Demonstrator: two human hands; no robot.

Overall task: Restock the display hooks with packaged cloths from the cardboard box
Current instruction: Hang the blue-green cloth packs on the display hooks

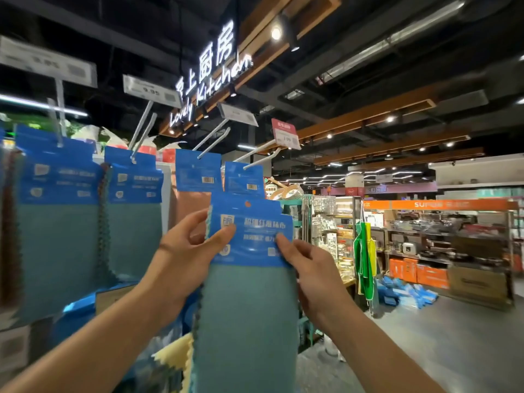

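Teal packaged cloth (249, 307) with a blue header card (252, 231) is up in both hands, just below the rightmost hook (261, 160) and clear of it. Now the left hand (184, 256) pinches the card's left edge, thumb in front, while the right hand (309, 268) pinches its lower right corner. Left of that hook, more packs (133, 211) hang in a row.

Two hands (184, 251), one held cloth pack (249, 293), perhaps five hanging packs (133, 211), four price tags (150, 90)

Shop, price tags (152, 90), stocked shelves (442, 239)
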